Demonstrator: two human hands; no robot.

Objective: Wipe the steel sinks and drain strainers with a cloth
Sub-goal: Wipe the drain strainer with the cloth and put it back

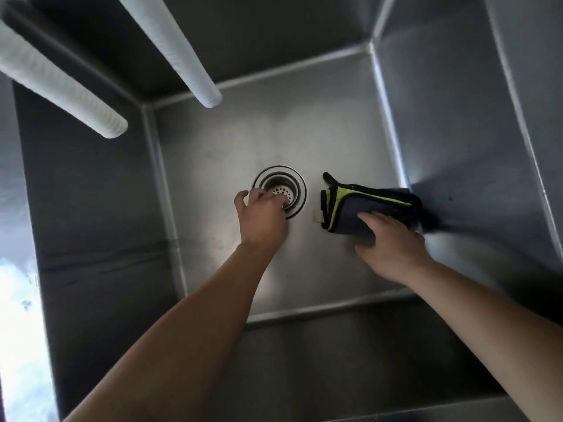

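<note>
Steel sink (pixel 304 141) fills the view, two white ribbed hoses (pixel 170 47) hanging in. The folded dark cloth (pixel 368 205) lies flat beside the drain, right hand (pixel 393 242) pressing it with straight fingers, ready to wipe. Left hand (pixel 262 217) curls over the drain strainer (pixel 281 190), probably pinching its knob; fingertips are hidden.

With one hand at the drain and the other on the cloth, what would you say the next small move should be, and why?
Probably lift the strainer out of the drain with the left hand, whose fingertips already curl over its near edge. The right hand presses flat on the folded cloth just beside it on the sink floor, so the cloth is close enough to wipe the strainer next.
</note>
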